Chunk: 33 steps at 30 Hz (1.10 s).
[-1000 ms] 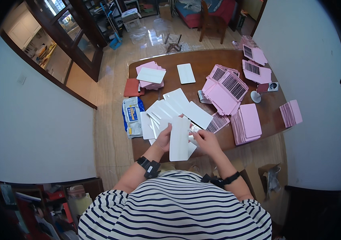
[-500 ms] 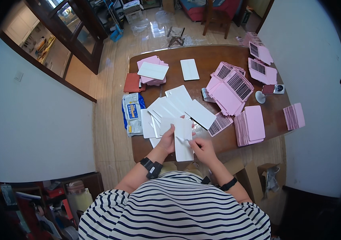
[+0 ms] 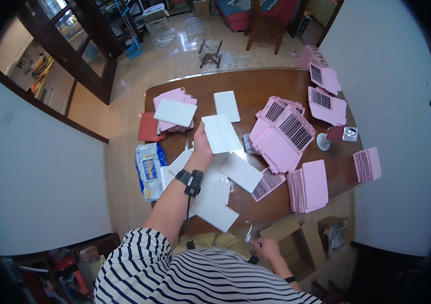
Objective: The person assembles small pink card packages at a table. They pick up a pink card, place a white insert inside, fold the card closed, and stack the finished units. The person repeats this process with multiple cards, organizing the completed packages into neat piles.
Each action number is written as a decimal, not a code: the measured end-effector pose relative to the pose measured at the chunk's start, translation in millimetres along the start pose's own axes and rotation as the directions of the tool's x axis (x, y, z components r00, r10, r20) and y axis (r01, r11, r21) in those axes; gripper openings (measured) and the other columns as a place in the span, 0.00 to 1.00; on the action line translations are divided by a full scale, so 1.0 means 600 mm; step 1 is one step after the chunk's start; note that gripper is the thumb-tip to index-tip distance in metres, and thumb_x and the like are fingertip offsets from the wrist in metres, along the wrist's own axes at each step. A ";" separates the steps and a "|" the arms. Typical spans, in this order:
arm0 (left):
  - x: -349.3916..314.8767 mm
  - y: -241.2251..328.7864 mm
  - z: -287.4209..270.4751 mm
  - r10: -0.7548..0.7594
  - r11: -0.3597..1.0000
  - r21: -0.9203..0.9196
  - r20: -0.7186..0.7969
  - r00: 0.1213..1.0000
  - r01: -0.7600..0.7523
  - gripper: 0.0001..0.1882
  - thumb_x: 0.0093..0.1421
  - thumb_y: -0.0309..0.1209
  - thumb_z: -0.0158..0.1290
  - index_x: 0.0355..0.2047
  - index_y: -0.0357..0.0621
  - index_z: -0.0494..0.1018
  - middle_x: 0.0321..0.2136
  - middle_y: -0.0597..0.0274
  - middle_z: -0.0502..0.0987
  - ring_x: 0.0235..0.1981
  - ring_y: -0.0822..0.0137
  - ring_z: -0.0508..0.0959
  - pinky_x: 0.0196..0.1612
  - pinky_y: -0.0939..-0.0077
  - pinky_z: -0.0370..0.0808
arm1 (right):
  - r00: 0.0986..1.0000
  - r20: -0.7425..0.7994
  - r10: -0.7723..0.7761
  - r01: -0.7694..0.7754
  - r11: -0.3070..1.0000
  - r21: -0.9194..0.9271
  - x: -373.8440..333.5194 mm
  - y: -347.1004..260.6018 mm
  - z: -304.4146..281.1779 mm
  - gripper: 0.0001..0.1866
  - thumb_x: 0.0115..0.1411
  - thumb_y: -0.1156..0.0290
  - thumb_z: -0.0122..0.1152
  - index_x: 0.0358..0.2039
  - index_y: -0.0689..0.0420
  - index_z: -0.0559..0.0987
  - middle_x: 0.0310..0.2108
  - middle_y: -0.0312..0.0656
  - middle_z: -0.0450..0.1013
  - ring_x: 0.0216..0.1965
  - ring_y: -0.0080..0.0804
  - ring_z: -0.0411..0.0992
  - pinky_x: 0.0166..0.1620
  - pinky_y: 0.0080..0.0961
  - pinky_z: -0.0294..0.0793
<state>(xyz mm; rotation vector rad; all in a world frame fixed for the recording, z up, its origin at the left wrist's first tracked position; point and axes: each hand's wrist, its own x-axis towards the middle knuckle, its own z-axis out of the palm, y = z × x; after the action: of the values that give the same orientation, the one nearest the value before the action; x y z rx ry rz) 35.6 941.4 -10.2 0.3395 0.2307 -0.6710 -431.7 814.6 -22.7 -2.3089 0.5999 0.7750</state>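
Note:
My left hand [image 3: 201, 146] reaches out over the brown wooden table [image 3: 256, 88] and holds a white flat folded piece [image 3: 221, 133] by its near edge. A black watch is on that wrist. Several more white pieces [image 3: 217, 195] lie fanned out on the table below my arm, and another white piece [image 3: 226, 105] lies further out. My right hand [image 3: 266, 248] is down at the table's near edge, close to my lap, with fingers curled; what it touches is too small to tell.
Stacks of pink flat pieces [image 3: 281, 137] with barcode labels cover the right half of the table. A white piece on a pink stack [image 3: 175, 111] and a red item [image 3: 149, 127] sit at left. A blue-and-white packet [image 3: 148, 169] hangs at the left edge. Open cardboard boxes [image 3: 301, 243] stand below.
Both hands held a white piece near the table's front edge. Now my left hand has carried a white piece outward over the table, and my right hand has dropped to the near edge.

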 end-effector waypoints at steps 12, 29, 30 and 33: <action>0.314 -0.063 -0.029 -0.058 0.900 0.417 -0.182 0.982 0.131 0.25 0.77 0.46 0.37 0.62 0.39 0.63 0.58 0.51 0.74 0.58 0.55 0.75 0.61 0.59 0.73 | 0.968 -0.116 0.221 -0.214 0.974 0.073 -0.015 0.054 0.039 0.21 0.62 0.45 0.60 0.30 0.50 0.86 0.25 0.48 0.79 0.31 0.53 0.79 0.35 0.45 0.78; 0.168 -0.042 -0.018 0.082 0.787 0.613 0.012 0.997 -0.072 0.30 0.71 0.42 0.51 0.70 0.46 0.60 0.63 0.53 0.71 0.63 0.64 0.68 0.65 0.62 0.64 | 0.963 -0.053 0.263 -0.265 0.963 -0.046 -0.013 0.075 -0.006 0.24 0.62 0.42 0.57 0.35 0.48 0.88 0.30 0.49 0.81 0.36 0.53 0.79 0.41 0.46 0.79; 0.109 -0.041 -0.016 0.014 0.596 0.803 -0.006 1.000 -0.003 0.33 0.68 0.41 0.55 0.70 0.47 0.59 0.64 0.53 0.69 0.64 0.61 0.68 0.66 0.61 0.63 | 0.963 0.014 0.270 -0.268 0.959 -0.092 -0.002 0.074 -0.017 0.25 0.62 0.41 0.56 0.36 0.49 0.88 0.32 0.50 0.81 0.38 0.53 0.79 0.42 0.46 0.79; -0.040 -0.066 -0.022 -0.180 -0.264 0.936 0.189 0.965 -0.233 0.48 0.55 0.39 0.67 0.72 0.49 0.55 0.68 0.52 0.64 0.68 0.52 0.64 0.70 0.54 0.60 | 0.962 0.165 0.218 -0.194 0.969 -0.151 0.038 0.048 -0.060 0.28 0.60 0.39 0.58 0.36 0.54 0.86 0.36 0.49 0.82 0.42 0.51 0.80 0.45 0.46 0.79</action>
<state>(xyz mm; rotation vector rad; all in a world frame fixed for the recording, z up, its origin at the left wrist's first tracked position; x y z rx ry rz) -9.2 931.2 -23.9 1.9697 -0.7879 -0.7061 -418.5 765.4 -26.6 -2.2860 0.7332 1.1416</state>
